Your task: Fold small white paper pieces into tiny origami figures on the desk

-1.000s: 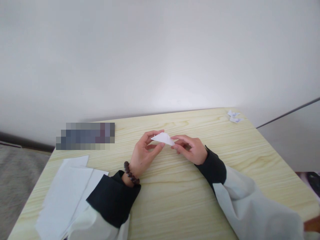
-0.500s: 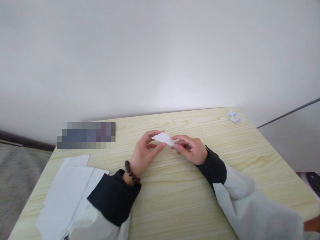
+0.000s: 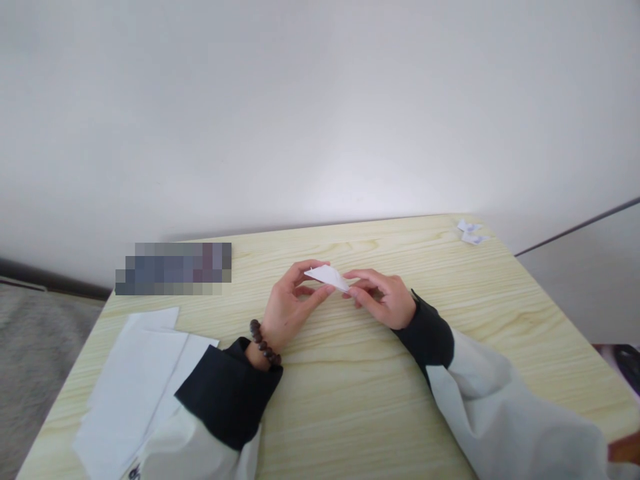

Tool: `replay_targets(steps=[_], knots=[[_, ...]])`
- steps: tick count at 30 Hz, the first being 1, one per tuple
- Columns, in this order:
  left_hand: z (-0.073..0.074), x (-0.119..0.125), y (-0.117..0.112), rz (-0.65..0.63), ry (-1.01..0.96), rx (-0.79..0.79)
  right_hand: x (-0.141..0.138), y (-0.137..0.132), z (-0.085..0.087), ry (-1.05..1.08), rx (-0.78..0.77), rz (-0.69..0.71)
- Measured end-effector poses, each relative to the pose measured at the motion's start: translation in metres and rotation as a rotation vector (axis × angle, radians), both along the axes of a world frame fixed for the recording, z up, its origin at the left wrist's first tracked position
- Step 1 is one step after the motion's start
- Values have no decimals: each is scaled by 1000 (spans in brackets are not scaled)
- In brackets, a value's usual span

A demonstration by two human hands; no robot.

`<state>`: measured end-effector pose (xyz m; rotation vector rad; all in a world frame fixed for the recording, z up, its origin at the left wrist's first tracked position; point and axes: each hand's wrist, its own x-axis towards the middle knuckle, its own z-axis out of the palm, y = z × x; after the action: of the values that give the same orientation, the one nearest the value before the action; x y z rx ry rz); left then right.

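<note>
A small piece of folded white paper (image 3: 327, 276) is held up above the middle of the table, its pointed end toward the left. My left hand (image 3: 293, 300) pinches it between thumb and fingers along its near and far edges. At the paper's right tip, the thumb and fingertips of my right hand (image 3: 383, 298) close on it. The fingers behind the paper are partly hidden. A dark beaded bracelet (image 3: 261, 341) circles my left wrist.
Loose white sheets (image 3: 135, 380) overlap at the left of the wooden table (image 3: 345, 413). Two small folded paper pieces (image 3: 473, 237) lie at the far right corner. A pixelated dark object (image 3: 173, 270) sits at the back left. A white wall (image 3: 320, 120) rises behind.
The folded paper's raised face looks slightly flatter and tilted in my fingers. Both hands keep almost the same place and grip.
</note>
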<state>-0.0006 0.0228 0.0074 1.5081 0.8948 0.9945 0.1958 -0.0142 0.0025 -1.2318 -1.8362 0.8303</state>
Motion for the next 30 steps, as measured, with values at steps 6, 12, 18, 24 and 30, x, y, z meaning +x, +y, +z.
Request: replay_targets(steps=[6, 12, 18, 24, 30], knots=[[2, 0, 0, 22, 39, 3, -1, -1, 1, -31, 38, -22], [3, 0, -1, 22, 54, 22, -5, -1, -1, -241, 334, -42], [4, 1, -2, 48, 85, 42, -9, -2, 3, -506, 622, -197], [1, 2, -2, 37, 129, 104, -13, -2, 4, -449, 550, -261], [3, 2, -3, -42, 178, 198, -14, -1, 0, -303, 359, -268]])
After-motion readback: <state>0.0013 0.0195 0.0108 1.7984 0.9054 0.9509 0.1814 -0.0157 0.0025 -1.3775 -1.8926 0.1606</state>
